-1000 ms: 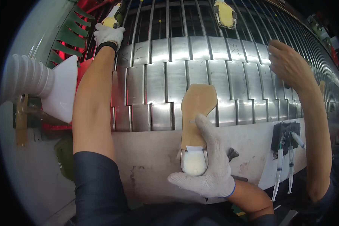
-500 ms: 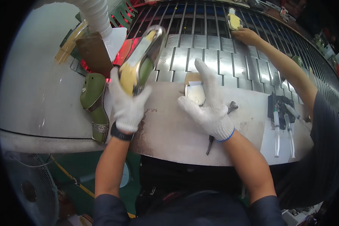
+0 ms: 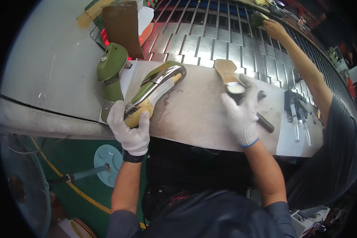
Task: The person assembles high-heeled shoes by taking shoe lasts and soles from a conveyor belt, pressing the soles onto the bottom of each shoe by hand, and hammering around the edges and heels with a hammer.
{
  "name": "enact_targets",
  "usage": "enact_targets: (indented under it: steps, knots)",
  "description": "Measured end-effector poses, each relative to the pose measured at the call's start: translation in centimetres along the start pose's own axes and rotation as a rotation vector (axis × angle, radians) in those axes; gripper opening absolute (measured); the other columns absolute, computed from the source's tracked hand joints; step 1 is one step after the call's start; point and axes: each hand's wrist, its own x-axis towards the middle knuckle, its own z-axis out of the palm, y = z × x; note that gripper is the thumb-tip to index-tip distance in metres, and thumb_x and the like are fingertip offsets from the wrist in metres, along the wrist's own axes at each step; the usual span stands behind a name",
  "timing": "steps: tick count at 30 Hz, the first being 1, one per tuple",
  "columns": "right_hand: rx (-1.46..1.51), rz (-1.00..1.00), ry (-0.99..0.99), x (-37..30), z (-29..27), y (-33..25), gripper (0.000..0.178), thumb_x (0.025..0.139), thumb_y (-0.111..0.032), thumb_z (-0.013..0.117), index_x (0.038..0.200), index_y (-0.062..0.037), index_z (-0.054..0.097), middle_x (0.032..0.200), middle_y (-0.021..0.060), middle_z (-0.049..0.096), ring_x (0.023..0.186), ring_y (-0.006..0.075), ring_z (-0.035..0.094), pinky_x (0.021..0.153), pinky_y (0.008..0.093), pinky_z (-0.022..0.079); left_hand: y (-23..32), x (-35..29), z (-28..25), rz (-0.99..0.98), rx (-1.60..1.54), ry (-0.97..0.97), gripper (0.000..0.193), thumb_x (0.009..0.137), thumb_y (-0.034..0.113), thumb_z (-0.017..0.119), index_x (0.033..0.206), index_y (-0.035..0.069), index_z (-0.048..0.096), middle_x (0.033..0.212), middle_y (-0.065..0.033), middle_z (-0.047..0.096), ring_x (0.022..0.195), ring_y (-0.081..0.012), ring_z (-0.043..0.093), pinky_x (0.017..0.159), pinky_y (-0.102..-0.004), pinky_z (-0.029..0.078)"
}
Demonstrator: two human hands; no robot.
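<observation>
My left gloved hand is closed around the near end of a shoe on a green last. The shoe lies tilted on its side at the table's left, its yellowish underside partly turned up. Left of it rests a second green last with a glittery strap. My right gloved hand has thumb and fingers around the near end of a tan shoe sole piece with a white patch. Beside and partly behind that hand is a dark-handled tool, probably a hammer; the hand hides its middle.
A slatted metal conveyor runs behind the worktable. Another person's arm reaches over it from the right, holding a shoe. Several syringes lie at the table's right. A brown board stands at the far left, a fan below.
My left hand has lowered the shoe from the air to the table and turned it. The sole piece now shows more of its tan part. The tool's handle has swung to the right.
</observation>
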Motion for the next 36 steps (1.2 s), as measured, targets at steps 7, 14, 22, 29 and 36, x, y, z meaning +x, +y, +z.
enact_targets:
  steps: [7,14,22,29,36]
  knots:
    - [-0.692,-0.516,-0.437,4.2,-6.1,-5.0,0.041,0.082,0.001,0.074,0.122,-0.0035,0.066,0.101,0.0172,0.072,0.086,0.0373,0.073,0.077,0.0490,0.059,-0.3,-0.3,0.3,0.062,-0.037,0.013,0.067,0.095,0.032,0.090,0.146,0.002,0.061,0.134,-0.0202,0.062,0.122,-0.0372,0.063,0.106,-0.0475,0.054]
    - [-0.657,-0.485,-1.080,3.3,-3.9,-8.5,0.043,0.085,-0.010,0.074,0.128,-0.0033,0.072,0.104,0.0167,0.072,0.100,0.0338,0.072,0.083,0.0479,0.058,-0.6,-1.8,-1.3,-0.149,-0.285,-0.036,0.076,0.096,0.009,0.084,0.158,-0.008,0.044,0.149,-0.0204,0.055,0.134,-0.0319,0.059,0.119,-0.0443,0.046]
    - [0.423,0.695,-0.272,-2.1,0.1,-4.6,0.028,0.108,-0.028,0.070,0.097,-0.0028,0.072,0.077,0.0039,0.065,0.059,0.0072,0.055,0.052,0.0247,0.044,-2.4,-4.1,0.1,-0.264,-0.302,-0.090,0.082,0.101,0.020,0.082,0.161,-0.012,0.036,0.159,-0.0254,0.049,0.139,-0.0318,0.057,0.121,-0.0429,0.046]
    - [0.509,0.694,-0.324,-1.9,0.4,-5.0,0.037,0.110,-0.030,0.069,0.082,-0.0060,0.065,0.072,0.0003,0.059,0.052,0.0062,0.048,0.048,0.0253,0.037,-2.4,-4.1,-0.2,-0.231,-0.235,-0.123,0.089,0.100,0.028,0.085,0.160,-0.014,0.034,0.158,-0.0315,0.048,0.143,-0.0403,0.054,0.124,-0.0478,0.041]
    - [0.184,0.567,-0.359,-2.8,-0.9,-3.4,0.030,0.103,-0.028,0.077,0.089,-0.0016,0.072,0.075,0.0021,0.065,0.073,0.0082,0.058,0.064,0.0307,0.047,-0.8,-1.5,-3.8,-0.336,-0.354,-0.452,0.068,0.098,0.010,0.083,0.154,-0.010,0.051,0.146,-0.0281,0.063,0.131,-0.0379,0.067,0.114,-0.0437,0.052]
